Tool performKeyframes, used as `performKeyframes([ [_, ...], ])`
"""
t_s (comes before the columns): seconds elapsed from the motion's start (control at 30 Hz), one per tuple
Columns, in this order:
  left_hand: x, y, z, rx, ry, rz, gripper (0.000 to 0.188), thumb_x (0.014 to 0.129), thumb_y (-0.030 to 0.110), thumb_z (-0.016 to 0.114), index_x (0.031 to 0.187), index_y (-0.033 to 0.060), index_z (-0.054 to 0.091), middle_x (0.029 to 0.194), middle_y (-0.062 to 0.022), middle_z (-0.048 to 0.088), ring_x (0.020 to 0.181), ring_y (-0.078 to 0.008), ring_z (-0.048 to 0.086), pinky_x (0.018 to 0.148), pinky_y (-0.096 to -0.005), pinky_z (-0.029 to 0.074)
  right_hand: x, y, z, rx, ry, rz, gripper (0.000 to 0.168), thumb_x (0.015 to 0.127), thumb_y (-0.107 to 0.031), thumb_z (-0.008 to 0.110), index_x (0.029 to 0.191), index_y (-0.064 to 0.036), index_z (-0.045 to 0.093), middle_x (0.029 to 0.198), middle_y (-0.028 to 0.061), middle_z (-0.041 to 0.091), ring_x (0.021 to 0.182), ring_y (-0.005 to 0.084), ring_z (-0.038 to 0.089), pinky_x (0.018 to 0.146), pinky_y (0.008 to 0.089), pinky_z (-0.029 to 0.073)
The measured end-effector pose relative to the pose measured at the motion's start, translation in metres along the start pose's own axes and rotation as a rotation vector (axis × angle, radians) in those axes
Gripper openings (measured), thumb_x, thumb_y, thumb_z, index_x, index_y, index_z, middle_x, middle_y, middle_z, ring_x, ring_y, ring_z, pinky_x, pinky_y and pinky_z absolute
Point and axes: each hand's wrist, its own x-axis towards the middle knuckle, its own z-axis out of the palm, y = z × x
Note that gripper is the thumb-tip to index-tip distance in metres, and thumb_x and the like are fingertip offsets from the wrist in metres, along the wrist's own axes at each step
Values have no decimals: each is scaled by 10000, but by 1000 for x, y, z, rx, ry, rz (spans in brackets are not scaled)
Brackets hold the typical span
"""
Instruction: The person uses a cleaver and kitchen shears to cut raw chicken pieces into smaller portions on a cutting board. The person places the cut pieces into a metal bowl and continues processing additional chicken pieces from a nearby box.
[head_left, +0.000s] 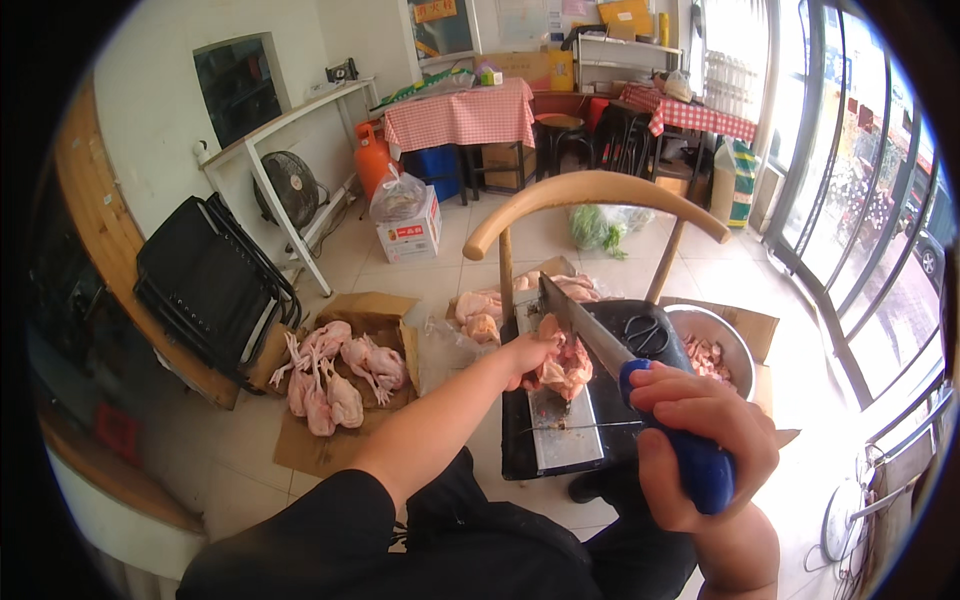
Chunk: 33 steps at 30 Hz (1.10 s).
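Note:
My left hand (531, 361) grips a piece of raw chicken (566, 371) over a metal plate (568, 439) on the black seat of a wooden chair (611, 187). My right hand (705, 442) is closed around the blue handle of a long, wide blade (592, 330). That blade stands just right of the chicken; whether it touches the meat I cannot tell. Black-handled scissors (641, 331) lie on the seat. A metal bowl (742, 352) with cut meat pieces is at the right of the chair. Several whole plucked chickens (345, 401) lie on cardboard at the left.
More raw poultry (478, 309) lies behind the seat. Folded black chairs (206, 289) lean at the left. Further back are a white box (409, 232), leafy greens (596, 229), an orange gas cylinder (373, 161) and a table with a checked cloth (465, 116). Glass doors (855, 187) line the right.

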Motion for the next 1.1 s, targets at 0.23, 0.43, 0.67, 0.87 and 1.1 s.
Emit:
performKeyframes([
  [0.23,-59,-49,10,84,159,560,297,1057,218,612,1265,27,520,959,-79,636,799,-151,610,750,-277,496,11,-4,-3,427,-83,85,314,806,-241,782,903,37,672,870,174,712,839,326,714,936,446,556],
  [0.43,-54,-62,7,384,142,1027,415,1032,100,619,1410,34,461,973,-53,587,813,-139,573,781,-301,495,10,-10,12,434,70,170,430,976,-418,619,686,-103,577,587,58,587,496,175,572,633,376,491],
  [0.67,-56,-61,8,442,128,952,433,1020,81,635,1402,23,440,1029,-135,608,857,-225,637,790,-356,523,-16,-9,11,467,152,68,336,953,-304,642,688,-104,591,602,36,572,501,176,535,568,350,478],
  [0.87,-59,-64,12,388,56,844,480,1006,135,649,1399,-7,412,1184,-209,581,1023,-356,626,925,-404,510,-51,-16,21,395,168,49,320,942,-272,639,679,-97,585,602,40,575,506,188,541,569,359,485],
  [1.1,-62,-69,17,341,49,891,400,1044,33,547,1403,0,373,1172,-178,643,1015,-279,691,923,-388,528,-92,-26,17,344,144,5,303,930,-234,636,670,-90,579,603,43,577,512,202,548,571,370,495],
])
